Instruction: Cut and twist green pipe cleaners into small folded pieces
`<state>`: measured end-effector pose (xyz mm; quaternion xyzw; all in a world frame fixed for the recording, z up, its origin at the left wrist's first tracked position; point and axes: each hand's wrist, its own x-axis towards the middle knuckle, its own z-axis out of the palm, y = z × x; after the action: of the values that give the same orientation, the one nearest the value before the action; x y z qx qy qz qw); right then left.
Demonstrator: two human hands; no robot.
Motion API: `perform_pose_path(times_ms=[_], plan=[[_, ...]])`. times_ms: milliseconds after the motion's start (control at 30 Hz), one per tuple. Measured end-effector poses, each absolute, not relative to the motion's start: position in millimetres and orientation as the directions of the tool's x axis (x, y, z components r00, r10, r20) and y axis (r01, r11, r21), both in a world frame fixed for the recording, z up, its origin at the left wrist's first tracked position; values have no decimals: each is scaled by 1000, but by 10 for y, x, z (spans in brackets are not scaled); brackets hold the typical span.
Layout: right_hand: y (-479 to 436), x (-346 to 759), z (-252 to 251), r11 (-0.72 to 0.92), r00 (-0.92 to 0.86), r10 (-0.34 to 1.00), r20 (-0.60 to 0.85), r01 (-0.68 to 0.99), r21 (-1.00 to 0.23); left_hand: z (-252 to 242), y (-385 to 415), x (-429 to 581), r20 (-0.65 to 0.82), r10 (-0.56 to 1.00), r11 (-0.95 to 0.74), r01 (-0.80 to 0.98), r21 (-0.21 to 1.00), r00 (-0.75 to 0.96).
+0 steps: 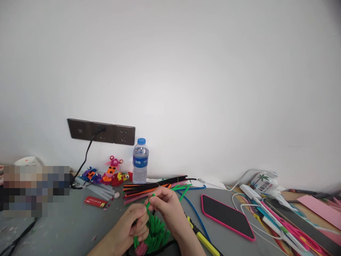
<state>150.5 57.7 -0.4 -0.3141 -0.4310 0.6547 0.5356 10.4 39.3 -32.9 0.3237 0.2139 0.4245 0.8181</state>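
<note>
A green pipe cleaner (pixel 148 205) is held between both hands, its tip just showing at the fingertips. My left hand (pixel 137 220) is closed around its lower part. My right hand (pixel 166 209) pinches the upper end between thumb and fingers. Below the hands lies a bunch of green pipe cleaner pieces (pixel 157 233), partly hidden by my hands and wrists. A pink piece (pixel 141 248) shows beside the bunch under my left hand. Behind the hands rests a pile of black, orange, pink and green pipe cleaners (pixel 149 188).
A water bottle (pixel 140 161) stands by the wall near fuzzy figures (pixel 112 170). A red lighter (pixel 95 202) and glue sticks (pixel 101 191) lie left. To the right are a pink-edged phone (pixel 226 216), a yellow-black tool (pixel 205 241), cables and pink scissors (pixel 301 234).
</note>
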Motion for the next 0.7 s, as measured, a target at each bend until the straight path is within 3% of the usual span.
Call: perform_pose_path(times_ms=[300,533,700], plan=[[568,1532,26,-15,-220,972,82,-404,-915,-335,394,131,-50,875,325,-507,798,482],[596,1592,59,-4,-245,967,74,-306,-952,-376,456,142,-23,946,106,-242,964,323],[621,1614,27,11,-197,979,53,-209,-978,-362,462,127,111,951,-103,-41,994,290]])
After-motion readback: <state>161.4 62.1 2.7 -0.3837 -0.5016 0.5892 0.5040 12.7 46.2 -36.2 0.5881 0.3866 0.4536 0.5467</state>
